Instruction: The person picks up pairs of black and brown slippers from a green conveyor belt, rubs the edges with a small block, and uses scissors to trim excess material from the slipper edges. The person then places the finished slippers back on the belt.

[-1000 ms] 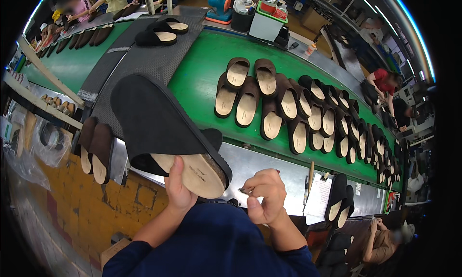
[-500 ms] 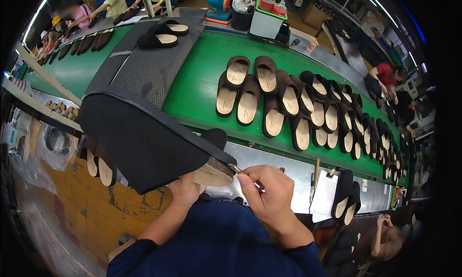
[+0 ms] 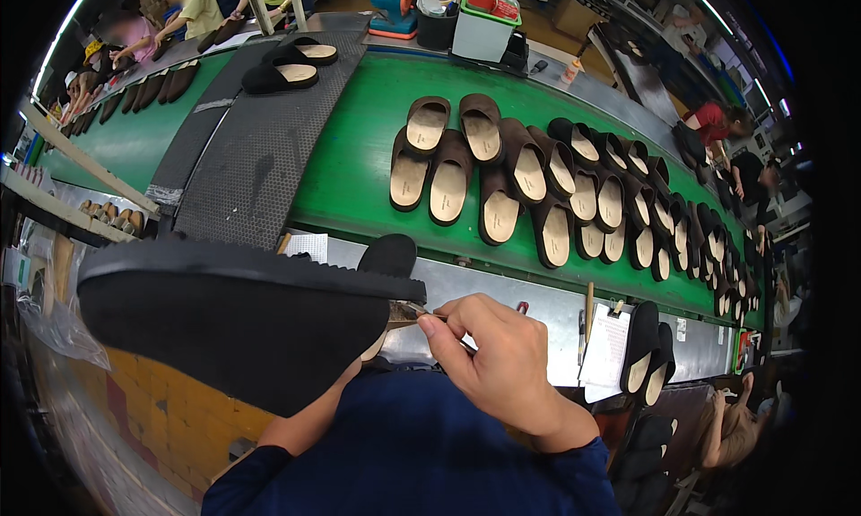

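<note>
A black clog [image 3: 233, 328] with a ridged sole is tipped on its side in front of me, toe to the left. My left hand [image 3: 349, 374] is closed around its lower side near the heel; the clog hides most of the fingers. In a pinch, my right hand [image 3: 489, 355] holds a thin, pen-like tool [image 3: 415, 309]. The tool's tip touches the clog's heel edge, just beneath the sole. Behind the heel, another black clog [image 3: 389, 254] is partly visible over the metal bench.
Several brown and black clogs [image 3: 500, 211] stand in rows on the green conveyor belt [image 3: 359, 121]. On the metal bench [image 3: 502, 301] to the right lies a clipboard with paper [image 3: 606, 350], beside a black pair [image 3: 641, 337]. Co-workers sit along the far left and right.
The held clog has rolled so its sole edge lies more level, and its toe has swung down and left. My right hand has shifted slightly left and up with the tool at the heel.
</note>
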The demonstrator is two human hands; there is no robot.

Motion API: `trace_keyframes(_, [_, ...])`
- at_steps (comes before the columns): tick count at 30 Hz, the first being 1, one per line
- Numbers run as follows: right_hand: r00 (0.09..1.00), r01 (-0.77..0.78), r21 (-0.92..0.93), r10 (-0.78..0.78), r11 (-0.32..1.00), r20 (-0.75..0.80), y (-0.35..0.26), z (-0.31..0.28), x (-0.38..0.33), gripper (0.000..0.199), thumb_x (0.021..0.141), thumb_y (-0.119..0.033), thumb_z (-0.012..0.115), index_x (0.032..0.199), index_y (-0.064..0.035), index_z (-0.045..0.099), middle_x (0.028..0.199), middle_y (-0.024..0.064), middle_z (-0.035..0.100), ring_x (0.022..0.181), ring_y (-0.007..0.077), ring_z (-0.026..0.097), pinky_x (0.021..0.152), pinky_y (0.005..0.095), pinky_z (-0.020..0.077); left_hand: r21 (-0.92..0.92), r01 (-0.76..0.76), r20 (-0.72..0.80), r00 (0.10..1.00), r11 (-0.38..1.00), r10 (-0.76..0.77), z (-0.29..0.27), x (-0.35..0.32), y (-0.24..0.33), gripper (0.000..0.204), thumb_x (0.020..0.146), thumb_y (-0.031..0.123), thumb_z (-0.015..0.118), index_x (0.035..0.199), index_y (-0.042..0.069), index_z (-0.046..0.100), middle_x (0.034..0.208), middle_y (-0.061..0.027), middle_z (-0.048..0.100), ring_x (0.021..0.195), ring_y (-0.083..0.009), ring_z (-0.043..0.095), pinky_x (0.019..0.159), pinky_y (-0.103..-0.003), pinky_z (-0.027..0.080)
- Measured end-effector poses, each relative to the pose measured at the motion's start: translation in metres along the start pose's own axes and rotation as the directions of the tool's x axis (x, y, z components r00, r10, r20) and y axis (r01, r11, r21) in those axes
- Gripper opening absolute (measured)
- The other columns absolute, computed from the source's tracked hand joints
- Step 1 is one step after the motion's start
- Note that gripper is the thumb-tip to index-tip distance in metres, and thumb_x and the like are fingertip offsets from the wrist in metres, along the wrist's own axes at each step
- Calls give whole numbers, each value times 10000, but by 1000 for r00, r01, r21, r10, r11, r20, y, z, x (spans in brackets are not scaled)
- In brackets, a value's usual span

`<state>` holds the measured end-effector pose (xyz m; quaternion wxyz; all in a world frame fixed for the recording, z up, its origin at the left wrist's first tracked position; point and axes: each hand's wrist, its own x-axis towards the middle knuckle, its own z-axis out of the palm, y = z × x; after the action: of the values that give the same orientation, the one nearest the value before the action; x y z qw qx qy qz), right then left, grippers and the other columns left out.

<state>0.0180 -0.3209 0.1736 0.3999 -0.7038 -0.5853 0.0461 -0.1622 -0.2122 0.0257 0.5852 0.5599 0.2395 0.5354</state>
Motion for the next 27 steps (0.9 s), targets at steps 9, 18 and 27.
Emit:
trace_keyframes(9, [1000, 1, -94, 1, 996, 13, -4, -14, -4, 315, 819, -238, 711, 647, -75, 503, 587, 49, 519, 478, 225, 546, 408, 339, 408, -640, 377, 335, 921, 669, -199, 31, 19, 73, 491, 963, 366, 344, 1210, -20, 519, 1273, -175, 517, 1180, -258, 517, 1043, -395, 392])
trace_keyframes(18, [1000, 15, -138, -12, 990, 21, -2, -25, -11, 226, 803, -195, 731, 708, -69, 569, 586, 25, 561, 433, 182, 521, 398, 307, 375, -711, 443, 388, 895, 546, -221, 36, 19, 89, 751, 987, 526, 134, 1173, -78, 540, 1291, -266, 508, 1208, -312, 515, 1081, -419, 373])
trace_keyframes(27, [996, -16, -45, 20, 999, 87, 4, -32, -14, 213, 808, -156, 728, 703, -63, 568, 621, 40, 620, 463, 188, 562, 406, 294, 392, -599, 389, 415, 898, 700, -144, 49, 26, 98, 775, 1004, 543, 117, 1138, -82, 556, 1269, -272, 532, 1188, -311, 540, 1069, -411, 399])
